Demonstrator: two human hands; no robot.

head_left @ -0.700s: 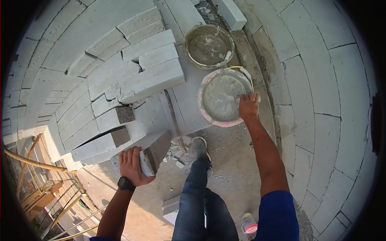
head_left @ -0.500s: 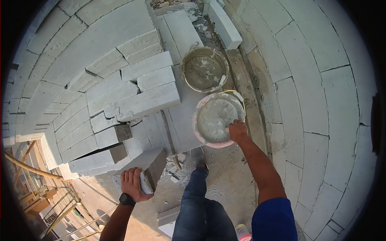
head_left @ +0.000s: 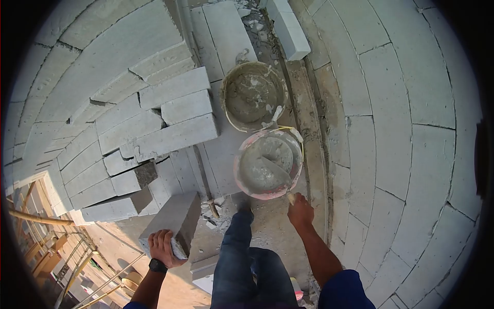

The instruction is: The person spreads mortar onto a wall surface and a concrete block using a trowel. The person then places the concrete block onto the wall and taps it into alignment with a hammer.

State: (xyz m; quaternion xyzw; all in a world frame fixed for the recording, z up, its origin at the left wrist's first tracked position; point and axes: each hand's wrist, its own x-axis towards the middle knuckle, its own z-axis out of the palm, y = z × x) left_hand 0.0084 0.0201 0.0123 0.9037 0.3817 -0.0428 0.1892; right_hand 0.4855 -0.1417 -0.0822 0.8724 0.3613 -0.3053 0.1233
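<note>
My left hand [head_left: 163, 248], with a dark watch on its wrist, grips the near end of a grey concrete block [head_left: 172, 219]. The block slants upward away from me; whether its far end rests on anything, I cannot tell. In my right hand [head_left: 301, 211] is the handle of a trowel [head_left: 291, 197], at the lower right rim of a pink-rimmed bucket [head_left: 237, 177]. Its pointed blade lies in or over the wet grey mortar [head_left: 254, 167]; mortar covers it, so the outline is faint. A yellowish bucket handle [head_left: 302, 147] rests along the right side.
Behind the bucket stands a second mortar-smeared bucket [head_left: 225, 100]. Stacked pale blocks [head_left: 177, 135] fill the left, with a long-handled tool [head_left: 205, 177] leaning beside them. A block wall [head_left: 386, 118] rises on the right. Rubble [head_left: 211, 221] lies near my foot; bamboo poles [head_left: 41, 219] stand lower left.
My right hand has drawn back toward me, from over the mortar to the bucket's near rim, bringing the trowel into view. My left hand keeps its grip on the block. The view has shifted slightly.
</note>
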